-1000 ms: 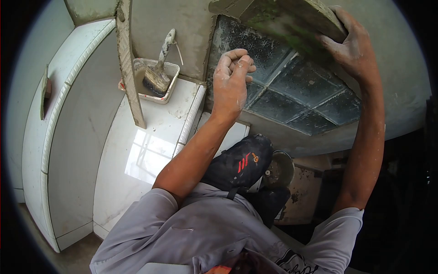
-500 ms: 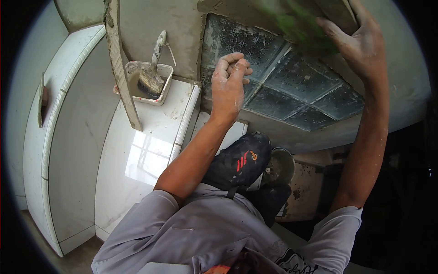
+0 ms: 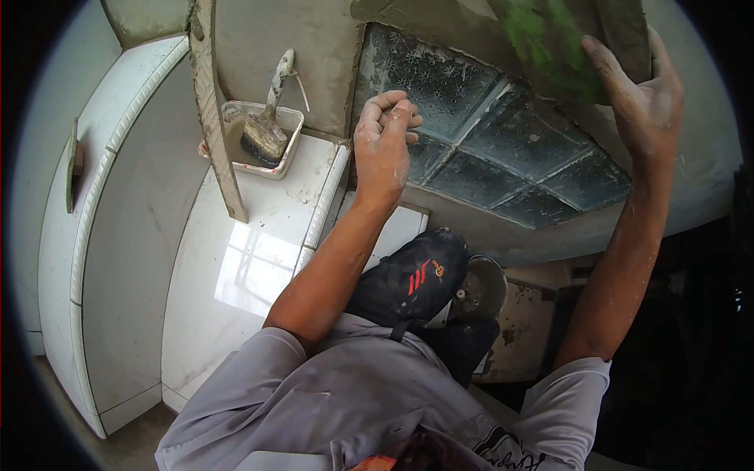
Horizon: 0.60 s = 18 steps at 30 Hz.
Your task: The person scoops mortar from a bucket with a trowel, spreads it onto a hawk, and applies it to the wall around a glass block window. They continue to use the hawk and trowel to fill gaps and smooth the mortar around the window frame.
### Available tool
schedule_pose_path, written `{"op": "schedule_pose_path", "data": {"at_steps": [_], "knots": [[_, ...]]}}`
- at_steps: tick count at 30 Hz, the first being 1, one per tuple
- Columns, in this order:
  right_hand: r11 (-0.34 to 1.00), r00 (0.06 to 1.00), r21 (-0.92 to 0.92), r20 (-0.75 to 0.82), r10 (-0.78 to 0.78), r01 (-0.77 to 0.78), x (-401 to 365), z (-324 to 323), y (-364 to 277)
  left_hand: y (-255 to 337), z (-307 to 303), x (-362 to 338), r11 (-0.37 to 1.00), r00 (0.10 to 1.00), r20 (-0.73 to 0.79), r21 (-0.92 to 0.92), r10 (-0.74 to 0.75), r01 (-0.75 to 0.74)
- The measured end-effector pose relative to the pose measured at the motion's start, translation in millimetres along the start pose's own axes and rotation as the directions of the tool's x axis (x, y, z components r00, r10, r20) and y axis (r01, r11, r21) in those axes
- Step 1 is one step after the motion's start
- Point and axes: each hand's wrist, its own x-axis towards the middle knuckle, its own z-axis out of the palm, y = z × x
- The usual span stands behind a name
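Right hand [image 3: 648, 114] grips the edge of a flat green-smeared board [image 3: 569, 47], likely a plastering float, thumb on the near face, fingers partly hidden. Board is high at the wall, beside the upper edge of the glass-block panel [image 3: 503, 133]; contact with the wall can't be told. Left hand [image 3: 382, 149] half-curled, nothing seen in it, in front of the panel; touching or not, unclear. Risks, judged: one-sided edge grip could let the board twist or slip; a low edge could smear or scrape the glass. Knocking the wooden strip [image 3: 214, 118] could tip the tub.

Containers: white plastic tub [image 3: 294, 143] on tiled ledge [image 3: 283, 200], murky liquid, brush [image 3: 265, 129] bristles-down, handle up. Round bucket [image 3: 500, 278] below, greyish contents, type unclear.
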Motion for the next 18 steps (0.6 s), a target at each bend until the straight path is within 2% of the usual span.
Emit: {"op": "schedule_pose_path", "data": {"at_steps": [2, 5, 9, 10, 13, 16, 17, 18], "knots": [[1.000, 0.997, 0.007, 0.078, 0.023, -0.024, -11, 21, 2, -1, 5, -2, 1.000, 1.000, 0.013, -0.004, -0.010, 0.010], [0.997, 0.999, -0.075, 0.044, -0.031, 0.034, -21, 50, 11, -5, 8, -9, 1.000, 0.999, 0.036, -0.002, -0.024, 0.024], [0.988, 0.990, -0.133, -0.107, -0.092, 0.078, -10, 39, 17, -5, 3, -7, 1.000, 0.999, 0.036, 0.005, -0.017, 0.017], [0.984, 0.988, -0.176, -0.152, -0.019, -0.008, -7, 29, 11, -4, 1, -6, 1.000, 1.000, 0.023, -0.001, -0.008, 0.009], [0.991, 0.966, -0.122, -0.256, 0.017, -0.049, -3, 2, -3, 7, -5, 0, 0.999, 0.998, -0.035, -0.019, 0.042, -0.043], [0.971, 0.970, 0.219, -0.195, 0.142, -0.098, -17, 31, -28, 16, -3, 1, 0.991, 0.988, -0.090, -0.012, 0.129, -0.130], [0.970, 0.976, 0.231, -0.185, 0.118, -0.074, -22, 47, -32, 18, -2, -1, 0.986, 0.980, -0.102, 0.004, 0.169, -0.170], [0.992, 0.981, 0.082, -0.160, 0.113, -0.101, -27, 62, -34, 19, -2, -2, 0.978, 0.972, -0.115, 0.018, 0.207, -0.206]]}}
